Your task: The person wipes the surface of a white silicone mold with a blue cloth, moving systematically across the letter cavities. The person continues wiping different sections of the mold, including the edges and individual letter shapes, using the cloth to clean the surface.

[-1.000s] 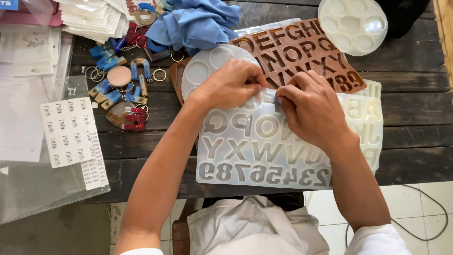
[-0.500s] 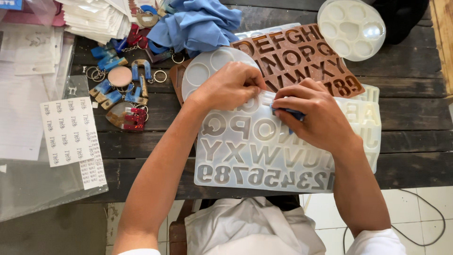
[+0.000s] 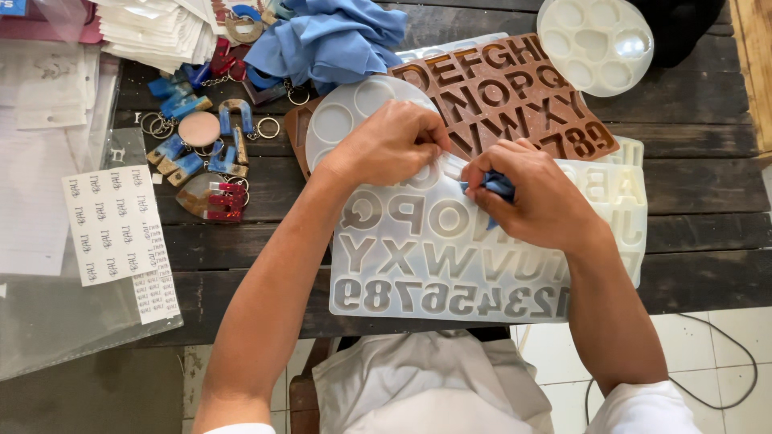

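On the far left of the dark wooden plank desk (image 3: pixel 691 193), a white sheet of small printed stickers (image 3: pixel 112 225) is laid beside a cluster of blue, red and wood-toned letter-shaped keychains (image 3: pixel 197 153). Neither is touched.

The left hand (image 3: pixel 386 149) is set on the upper edge of the translucent white silicone mould with letter and number cavities (image 3: pixel 434 265), which lies flat at the near edge of the desk, partly over a round white mould with circular wells (image 3: pixel 346 116). Its fingers (image 3: pixel 426 137) are curled and pressed down on the mould's rim, the wrist angled in from the lower left.

The right hand (image 3: pixel 539 201) is bent over the mould's top row, knuckles up, the forearm coming from the lower right. A small blue cast piece (image 3: pixel 497 186) is pinched between its thumb and forefinger, just above a cavity.

For this step to be done well, the mould is best kept pinned by the left hand while the silicone is flexed away from the piece, so that the piece is eased out evenly rather than pulled by one corner and snapped.

Behind, a brown silicone letter mould (image 3: pixel 515 92) and a crumpled blue cloth (image 3: pixel 330 36) are seen.
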